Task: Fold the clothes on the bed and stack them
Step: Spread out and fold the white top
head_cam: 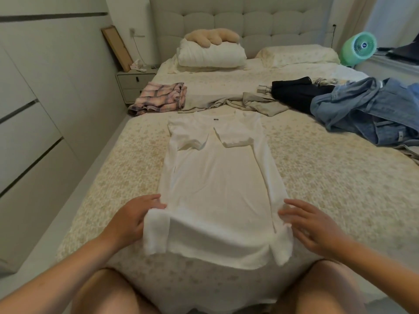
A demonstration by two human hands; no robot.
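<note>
Your white T-shirt lies flat along the middle of the bed, collar toward the headboard, both short sleeves folded in across the chest and the long sides turned inward. Your left hand grips the near left corner of the hem, fingers curled round the cloth and lifting it slightly off the bedspread. Your right hand is at the near right corner with fingers spread and only lightly bent; they touch the shirt's edge, but whether they actually pinch the fabric you cannot tell from this view. The hem between your hands hangs a little raised, just above your knees. Farther up the bed, on the left, a pink plaid garment sits folded by itself. Across the middle lies a crumpled beige garment, touching the T-shirt's collar end. To the right of it are a black garment and rumpled blue denim clothes, overlapping each other in a loose heap.
</note>
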